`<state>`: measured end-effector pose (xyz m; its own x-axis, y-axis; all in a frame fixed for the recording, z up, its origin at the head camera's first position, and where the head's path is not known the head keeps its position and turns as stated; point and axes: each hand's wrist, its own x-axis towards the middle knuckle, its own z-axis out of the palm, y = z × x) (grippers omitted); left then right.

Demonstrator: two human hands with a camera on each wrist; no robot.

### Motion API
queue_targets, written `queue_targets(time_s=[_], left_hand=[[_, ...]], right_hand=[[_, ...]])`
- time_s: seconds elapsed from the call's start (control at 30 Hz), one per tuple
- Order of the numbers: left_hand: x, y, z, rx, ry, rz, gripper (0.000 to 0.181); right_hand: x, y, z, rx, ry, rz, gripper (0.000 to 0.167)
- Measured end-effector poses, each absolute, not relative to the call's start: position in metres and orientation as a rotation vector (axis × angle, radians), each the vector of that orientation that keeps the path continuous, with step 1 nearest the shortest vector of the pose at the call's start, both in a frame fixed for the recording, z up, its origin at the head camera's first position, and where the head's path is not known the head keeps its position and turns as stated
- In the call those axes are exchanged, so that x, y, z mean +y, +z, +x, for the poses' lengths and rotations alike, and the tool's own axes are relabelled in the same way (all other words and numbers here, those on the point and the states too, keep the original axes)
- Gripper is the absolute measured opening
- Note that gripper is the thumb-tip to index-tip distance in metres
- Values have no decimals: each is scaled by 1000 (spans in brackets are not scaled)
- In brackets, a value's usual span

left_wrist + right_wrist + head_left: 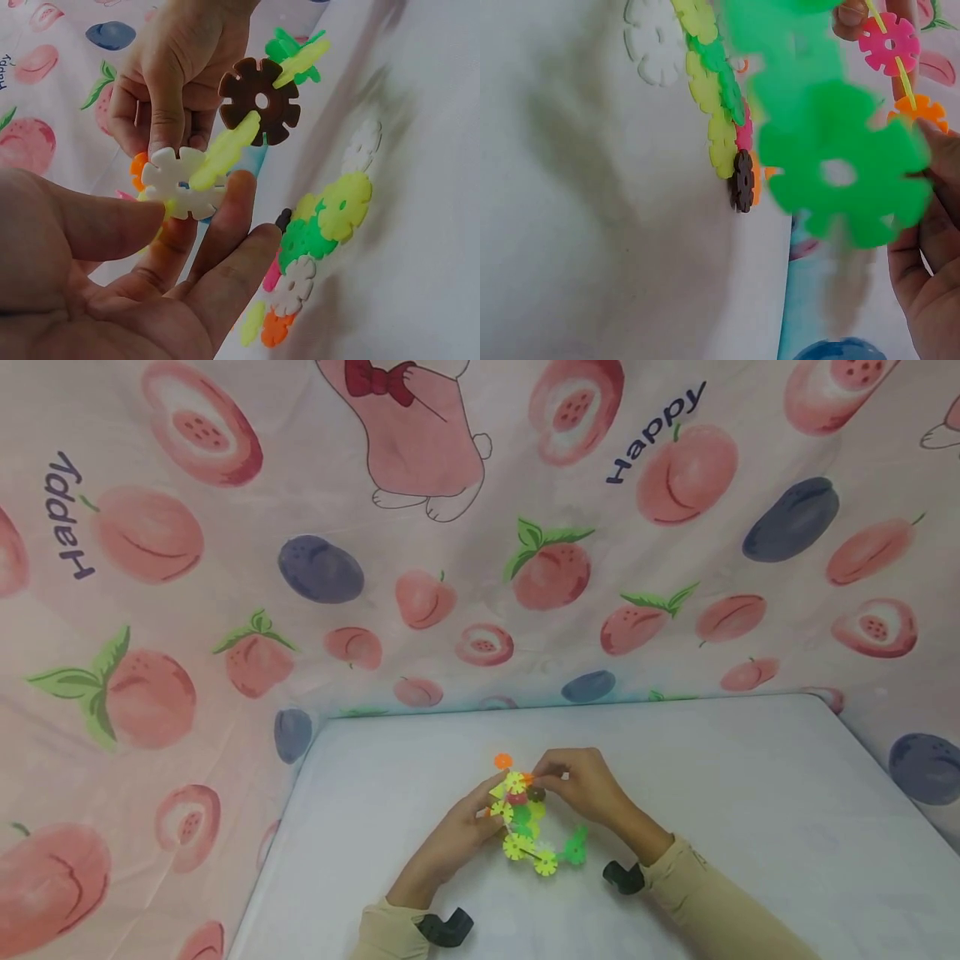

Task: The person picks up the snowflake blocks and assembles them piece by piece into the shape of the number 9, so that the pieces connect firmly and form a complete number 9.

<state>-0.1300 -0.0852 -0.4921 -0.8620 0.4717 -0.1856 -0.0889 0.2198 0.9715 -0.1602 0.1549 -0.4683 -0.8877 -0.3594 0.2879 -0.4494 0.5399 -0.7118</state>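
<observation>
While the left hand holds a chain of notched flower-shaped plastic discs by thumb and fingers, the right hand pinches an orange disc of it between thumb and finger. The chain lies between the two hands, low and just right of centre in the head view.

In the left wrist view, the left thumb touches the lower left edge of a white disc; a yellow disc seen nearly edge-on leads from it to a brown disc at upper centre. A pink disc sits at the upper right of the right wrist view, above the orange one, with a blurred green disc large in front.

More coloured discs lie grouped on the white tabletop, along the right of the left wrist view. Beige sleeves cover the forearms, each with a black angled fitting beside it. Behind, a pink peach-print cloth fills the upper frame.
</observation>
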Motion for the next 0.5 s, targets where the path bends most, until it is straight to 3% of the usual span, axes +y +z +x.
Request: queue_targets(time_s=[0.5], left_hand=[[-101,-492,-130,2120,1633,301,65]], right_hand=[[168,-484,-172,-2819,1373,508,16]])
